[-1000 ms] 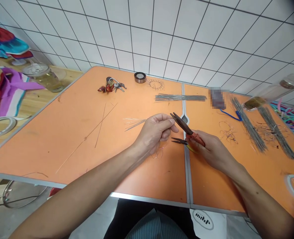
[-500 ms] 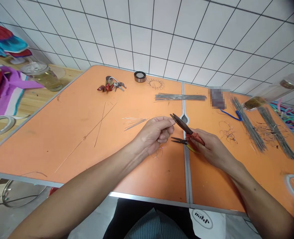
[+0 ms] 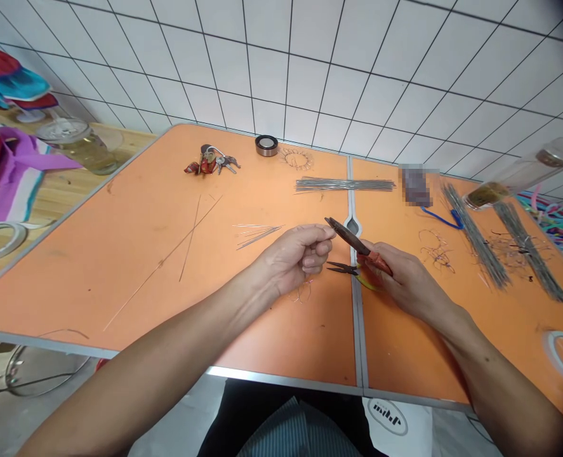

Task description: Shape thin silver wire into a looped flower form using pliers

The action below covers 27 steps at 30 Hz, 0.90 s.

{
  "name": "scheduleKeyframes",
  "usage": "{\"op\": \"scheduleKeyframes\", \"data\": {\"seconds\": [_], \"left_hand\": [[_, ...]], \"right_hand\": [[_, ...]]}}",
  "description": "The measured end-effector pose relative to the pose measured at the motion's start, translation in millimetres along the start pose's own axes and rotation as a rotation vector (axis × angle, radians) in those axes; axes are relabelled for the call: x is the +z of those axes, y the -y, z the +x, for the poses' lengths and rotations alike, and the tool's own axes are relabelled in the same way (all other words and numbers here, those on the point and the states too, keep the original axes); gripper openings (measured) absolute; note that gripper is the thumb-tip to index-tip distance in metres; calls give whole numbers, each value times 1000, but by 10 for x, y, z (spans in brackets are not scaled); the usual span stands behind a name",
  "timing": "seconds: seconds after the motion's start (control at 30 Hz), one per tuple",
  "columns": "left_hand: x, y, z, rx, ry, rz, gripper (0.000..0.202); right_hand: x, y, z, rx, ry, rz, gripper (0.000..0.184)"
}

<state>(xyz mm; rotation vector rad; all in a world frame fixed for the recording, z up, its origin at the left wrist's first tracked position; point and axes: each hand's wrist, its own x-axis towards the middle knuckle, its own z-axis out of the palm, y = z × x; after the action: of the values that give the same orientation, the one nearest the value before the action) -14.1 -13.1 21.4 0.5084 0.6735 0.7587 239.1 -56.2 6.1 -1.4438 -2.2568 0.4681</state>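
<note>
Gripping dark steel pliers with red handles (image 3: 350,237) in the right hand (image 3: 400,273), raised above the orange worktop with grey metal edging (image 3: 310,336). Pressing thumb and forefinger together with the left hand (image 3: 295,254), right at the pliers' tip; cannot tell whether anything thin is caught there. Having below the left hand a loose coil of thin reddish wire (image 3: 302,291), and below the pliers a second, black-nosed pair with a yellowish handle (image 3: 342,268). Showing farther left some fanned thin silvery wires (image 3: 257,236); beyond, a straight bundle of grey wires (image 3: 344,185); then a dark round tape roll (image 3: 266,146) before the white tiled wall (image 3: 271,70).
</note>
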Motion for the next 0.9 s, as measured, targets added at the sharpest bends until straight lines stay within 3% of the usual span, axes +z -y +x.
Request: {"op": "scheduleKeyframes", "data": {"seconds": [0.2,0.37,0.63,0.9], "left_hand": [[-42,-6,27,-52,60,-14,27],[-54,4,27,-33,43,37,21],[-25,77,17,308,-106,283,18],[-57,59,24,384,-146,366,15]], "right_hand": [[-31,-10,-4,1,29,9,22],[-17,-61,-31,1,12,-16,23],[-3,5,-6,34,-20,-17,27],[0,-15,-5,61,-27,-27,22]]}}
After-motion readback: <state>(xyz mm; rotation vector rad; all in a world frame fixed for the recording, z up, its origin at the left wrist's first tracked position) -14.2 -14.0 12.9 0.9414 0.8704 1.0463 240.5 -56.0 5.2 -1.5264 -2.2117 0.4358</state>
